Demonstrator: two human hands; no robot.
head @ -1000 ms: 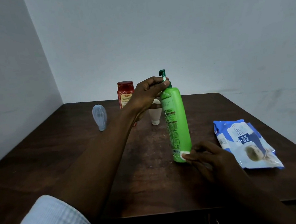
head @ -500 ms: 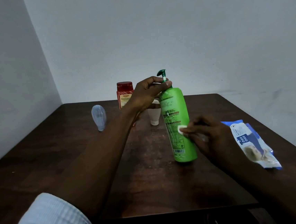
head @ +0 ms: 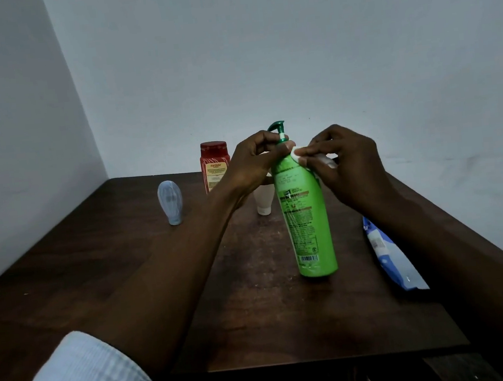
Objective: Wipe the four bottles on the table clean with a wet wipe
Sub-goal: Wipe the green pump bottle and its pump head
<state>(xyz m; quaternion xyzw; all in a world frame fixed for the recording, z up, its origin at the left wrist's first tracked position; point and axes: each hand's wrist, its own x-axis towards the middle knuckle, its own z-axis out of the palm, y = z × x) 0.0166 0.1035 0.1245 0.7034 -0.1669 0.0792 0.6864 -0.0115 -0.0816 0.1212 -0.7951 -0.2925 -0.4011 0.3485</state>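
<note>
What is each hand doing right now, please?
Left hand: closed on the neck of the green bottle.
Right hand: fingers closed on the wet wipe, pressed to the bottle's shoulder.

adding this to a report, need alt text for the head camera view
The right hand presses a white wet wipe to the shoulder of a green pump bottle that the left hand steadies on a dark wooden table.

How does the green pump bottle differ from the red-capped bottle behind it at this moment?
The green pump bottle is tall, tilted and held by both hands; the red-capped bottle is shorter, upright and untouched. The green one has a pump top, the red one a flat cap. Both rest on the table and carry printed labels.
</note>
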